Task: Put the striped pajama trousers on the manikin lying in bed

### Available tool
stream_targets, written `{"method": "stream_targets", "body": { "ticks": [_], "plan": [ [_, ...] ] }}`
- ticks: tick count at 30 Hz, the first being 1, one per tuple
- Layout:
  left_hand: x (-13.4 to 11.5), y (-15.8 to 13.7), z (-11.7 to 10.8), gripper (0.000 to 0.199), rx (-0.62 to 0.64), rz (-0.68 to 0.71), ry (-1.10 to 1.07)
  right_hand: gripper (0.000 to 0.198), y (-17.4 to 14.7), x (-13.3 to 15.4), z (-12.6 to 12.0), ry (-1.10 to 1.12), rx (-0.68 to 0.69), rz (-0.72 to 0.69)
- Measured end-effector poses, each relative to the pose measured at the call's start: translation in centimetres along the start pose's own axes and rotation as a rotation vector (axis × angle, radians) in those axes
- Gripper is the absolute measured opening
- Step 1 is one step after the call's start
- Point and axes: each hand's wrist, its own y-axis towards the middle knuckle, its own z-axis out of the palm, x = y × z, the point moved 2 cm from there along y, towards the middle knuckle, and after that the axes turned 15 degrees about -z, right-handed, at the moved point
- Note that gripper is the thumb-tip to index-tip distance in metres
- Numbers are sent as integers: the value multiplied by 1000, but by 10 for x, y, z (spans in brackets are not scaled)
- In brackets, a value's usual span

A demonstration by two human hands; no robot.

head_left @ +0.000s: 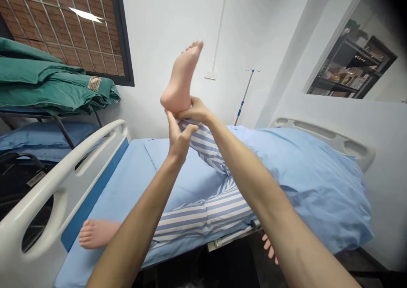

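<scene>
Striped trouser leg (206, 146) rises steeply above the bed (133, 173); raised foot (182, 78) tops it. Right hand (194, 111) clasps the ankle; left hand (178, 137), just below, pinches the cuff.

We see a bright, evenly lit room; the light is cool and soft, and a strip lamp shows as a white glare reflected in the window (85, 15) up and to the left of our hands. The white wall (165, 34) behind the raised foot (182, 78) is close to washed out. Shadows are faint: a soft one lies under the blue cover (305, 173) to the right of our right hand (195, 110). The wide lens bends the bed rail (63, 169) left of our left hand (178, 137) and darkens the top right corner. Our forearms nearest the lens look slightly soft; the rest is sharp.
</scene>
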Motion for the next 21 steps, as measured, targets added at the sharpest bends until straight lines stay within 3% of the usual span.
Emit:
{"method": "stream_targets", "body": {
  "ticks": [5, 9, 13, 17, 21],
  "plan": [
    [17, -29, -87, 59, -192, -34, -6, 40, 2, -31, 107, -153, 174, 55],
    [61, -61, -167, 46, -481, -132, -58, 47, -21, -59, 206, -452, 345, 148],
    [110, -97, -233, 32, -798, -343, -160, 44, -61, -83, 293, -605, 488, 152],
    [148, -122, -276, 16, -1080, -680, -258, 29, -109, -100, 355, -637, 596, 150],
    [169, -132, -299, 7, -1166, -843, -421, 29, -146, -112, 389, -643, 680, 140]
  ]
}}
